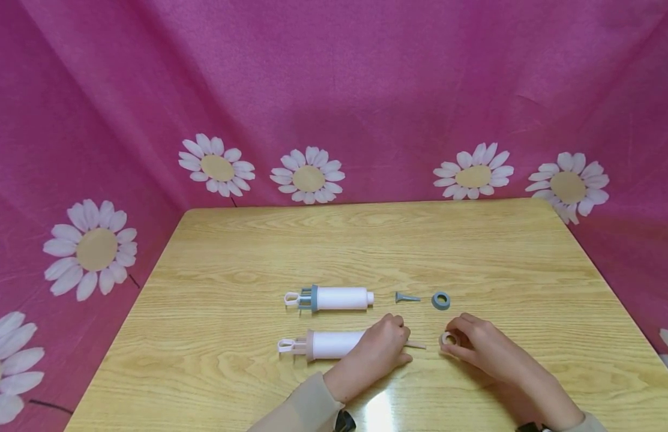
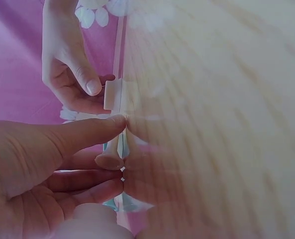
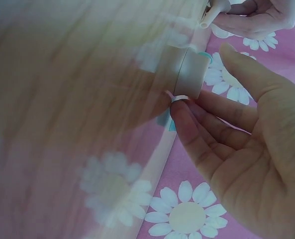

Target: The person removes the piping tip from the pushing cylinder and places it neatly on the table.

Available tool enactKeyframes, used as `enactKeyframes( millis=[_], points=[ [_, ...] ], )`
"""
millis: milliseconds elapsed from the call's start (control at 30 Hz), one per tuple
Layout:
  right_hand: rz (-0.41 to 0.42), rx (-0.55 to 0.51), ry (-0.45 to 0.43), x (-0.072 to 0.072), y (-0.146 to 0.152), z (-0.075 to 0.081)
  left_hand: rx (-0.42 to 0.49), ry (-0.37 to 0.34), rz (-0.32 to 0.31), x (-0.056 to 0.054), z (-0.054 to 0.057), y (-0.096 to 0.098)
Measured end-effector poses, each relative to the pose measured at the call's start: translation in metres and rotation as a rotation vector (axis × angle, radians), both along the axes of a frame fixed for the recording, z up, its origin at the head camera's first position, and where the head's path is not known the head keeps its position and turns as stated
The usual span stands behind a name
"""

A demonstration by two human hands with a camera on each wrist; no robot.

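Observation:
My left hand [image 1: 378, 345] bends over the front end of a white syringe-like tube [image 1: 334, 345] with a beige collar. Its thumb and fingers pinch a beige flared nozzle [image 2: 109, 160], whose thin tip [image 1: 417, 345] points right. To its right, the thumb and fingers of my right hand [image 1: 487, 348] hold a beige ring [image 1: 449, 339] at its sides, low over the table. In the right wrist view, the ring [image 3: 192, 74] stands out from the fingertips [image 3: 179, 107]. The left hand covers the front of the beige-collared tube.
Behind the hands lie a second white tube [image 1: 341, 298] with a grey-blue collar, a grey-blue nozzle [image 1: 407, 297] and a grey-blue ring [image 1: 440, 300], in a row. All rest on a wooden table [image 1: 247, 252]. A pink flowered cloth [image 1: 366, 90] hangs around it.

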State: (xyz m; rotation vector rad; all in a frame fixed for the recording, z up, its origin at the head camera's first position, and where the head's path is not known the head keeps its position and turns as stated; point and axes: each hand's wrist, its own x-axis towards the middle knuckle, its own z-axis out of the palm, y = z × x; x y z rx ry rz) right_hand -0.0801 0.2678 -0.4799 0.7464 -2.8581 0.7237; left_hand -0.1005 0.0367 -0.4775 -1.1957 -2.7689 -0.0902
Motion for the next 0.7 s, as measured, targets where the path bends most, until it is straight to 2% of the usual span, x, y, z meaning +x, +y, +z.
enactKeyframes(
  millis=[200, 300, 400, 500, 700],
  points=[
    [-0.037, 0.012, -0.033, -0.001, -0.001, 0.002, 0.019, -0.05, 0.015, -0.001, -0.001, 0.0],
    [-0.071, 0.017, -0.029, 0.0, -0.001, 0.004, 0.065, -0.092, 0.034, -0.002, -0.002, 0.0],
    [-0.095, 0.019, 0.033, 0.0, 0.0, 0.006, 0.158, -0.107, 0.05, -0.002, -0.004, -0.001],
    [-0.108, 0.019, 0.128, 0.0, 0.0, 0.009, 0.256, -0.062, 0.066, -0.001, -0.002, -0.002],
    [-0.201, -0.036, 0.247, -0.001, -0.007, 0.019, 0.504, 0.172, 0.097, -0.001, 0.012, -0.014]
  ],
)
